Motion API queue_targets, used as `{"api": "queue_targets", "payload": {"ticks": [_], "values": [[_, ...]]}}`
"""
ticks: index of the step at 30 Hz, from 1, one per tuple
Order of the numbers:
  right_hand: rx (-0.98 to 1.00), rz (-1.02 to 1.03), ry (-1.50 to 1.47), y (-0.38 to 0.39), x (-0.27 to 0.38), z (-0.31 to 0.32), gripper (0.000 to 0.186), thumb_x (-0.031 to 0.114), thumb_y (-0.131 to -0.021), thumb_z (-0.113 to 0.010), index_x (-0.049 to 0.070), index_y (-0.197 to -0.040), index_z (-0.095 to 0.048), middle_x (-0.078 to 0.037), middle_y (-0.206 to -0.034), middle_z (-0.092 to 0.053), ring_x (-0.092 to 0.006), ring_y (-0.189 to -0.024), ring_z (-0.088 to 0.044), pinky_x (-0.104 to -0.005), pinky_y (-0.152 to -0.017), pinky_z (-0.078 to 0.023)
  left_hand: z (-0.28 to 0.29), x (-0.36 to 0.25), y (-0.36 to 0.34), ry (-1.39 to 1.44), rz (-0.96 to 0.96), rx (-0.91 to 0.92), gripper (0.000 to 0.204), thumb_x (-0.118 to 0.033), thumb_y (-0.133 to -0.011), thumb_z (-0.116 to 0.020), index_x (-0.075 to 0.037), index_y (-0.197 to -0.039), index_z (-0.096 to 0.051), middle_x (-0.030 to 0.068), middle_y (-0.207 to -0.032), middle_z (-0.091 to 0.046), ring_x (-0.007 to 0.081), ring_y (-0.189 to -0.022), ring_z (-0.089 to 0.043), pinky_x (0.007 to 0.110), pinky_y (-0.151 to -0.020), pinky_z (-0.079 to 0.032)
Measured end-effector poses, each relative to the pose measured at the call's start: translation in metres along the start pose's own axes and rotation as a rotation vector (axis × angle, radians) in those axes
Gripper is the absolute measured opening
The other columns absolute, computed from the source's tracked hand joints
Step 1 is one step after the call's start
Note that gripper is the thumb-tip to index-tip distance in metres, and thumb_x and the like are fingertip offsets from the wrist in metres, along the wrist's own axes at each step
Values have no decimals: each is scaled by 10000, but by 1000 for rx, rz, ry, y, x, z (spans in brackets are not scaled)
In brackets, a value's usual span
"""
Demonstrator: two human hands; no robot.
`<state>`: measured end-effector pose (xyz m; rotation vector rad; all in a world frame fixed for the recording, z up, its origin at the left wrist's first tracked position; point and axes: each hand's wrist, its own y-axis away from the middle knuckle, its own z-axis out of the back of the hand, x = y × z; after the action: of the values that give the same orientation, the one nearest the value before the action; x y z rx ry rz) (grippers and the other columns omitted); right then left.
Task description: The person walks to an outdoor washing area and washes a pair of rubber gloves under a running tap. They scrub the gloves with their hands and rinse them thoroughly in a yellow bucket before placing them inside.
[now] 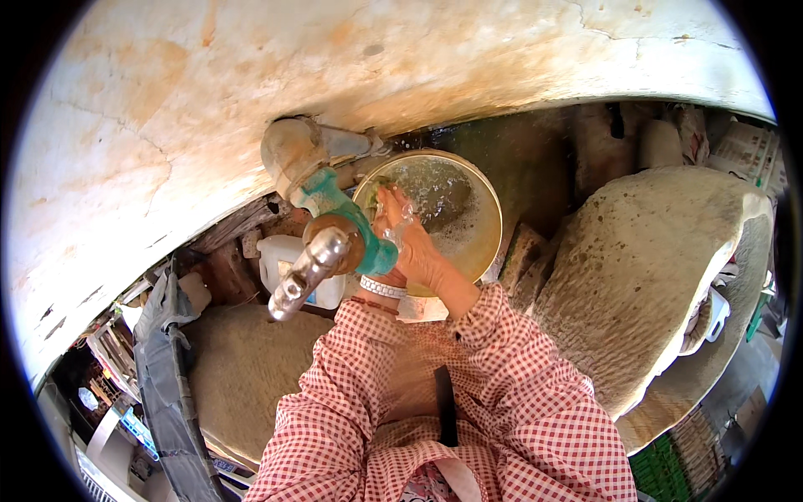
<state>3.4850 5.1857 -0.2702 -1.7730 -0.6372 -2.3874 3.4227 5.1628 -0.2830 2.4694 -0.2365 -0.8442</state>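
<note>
Close by, two red-and-white checked sleeves [330, 393] reach forward, and their cuffs sit near the wet, so splashes or a dip of the arms could soak the cloth. The left wrist has a pale bracelet [382, 288] and a string of dark red beads [374, 307], and these could get wet or catch on something. The green tap [347, 211] with its shiny metal handle hangs right over the left hand [386, 219], so lifting that hand fast could bump the knuckles. The right hand [421, 251] lies against the left one, with water running over them. The right grip looks flat and pressed to the other hand; the left grip is partly hidden, so I cannot tell if it pinches anything. A small green bit [381, 186] shows by the fingertips; if it is loose, the water could wash it away. The hands are over the round, cream bucket [480, 251], which stands under the tap with bubbly water [452, 188] inside. If too much runs in, it could spill over the rim. Farther off, the dark ground [531, 159] looks wet, so feet could slip there. Behind it all, the stained wall [335, 58] has cracks.
</note>
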Motion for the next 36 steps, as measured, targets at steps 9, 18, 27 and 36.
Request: {"api": "queue_targets", "payload": {"ticks": [9,18,27,36], "values": [[-28,-231,115,-38,-14,52,896,693,-807,-332,25,-1393,-216,-259,-1424,-198,-389,-1333,-165,-509,-1068,-131,-63,4,26,26,415,-228,429,-344,-939,-393,-94,-1288,-397,95,-1287,-453,239,-1164,-436,334,-994,-342],[11,-63,28,39,39,3,951,710,-794,-313,-46,-1363,-214,-287,-1396,-222,-434,-1309,-176,-492,-1077,-100,15,-15,8,161,149,20,536,-319,-951,-400,-124,-1413,-211,29,-1432,-280,192,-1268,-315,378,-1049,-258],[13,-238,276,-40,3,44,915,684,-788,-375,-4,-1375,-232,-256,-1417,-208,-390,-1324,-178,-480,-1073,-159,-57,-3,16,208,334,-108,464,-353,-958,-335,-116,-1357,-323,69,-1375,-364,223,-1237,-369,386,-1041,-286],[145,66,54,73,58,33,791,556,-862,-420,-33,-1356,-238,-259,-1373,-276,-384,-1280,-280,-425,-1051,-225,7,-23,0,89,219,49,464,-386,-927,-420,-76,-1271,-408,162,-1225,-478,301,-1091,-475,462,-927,-401]]}}
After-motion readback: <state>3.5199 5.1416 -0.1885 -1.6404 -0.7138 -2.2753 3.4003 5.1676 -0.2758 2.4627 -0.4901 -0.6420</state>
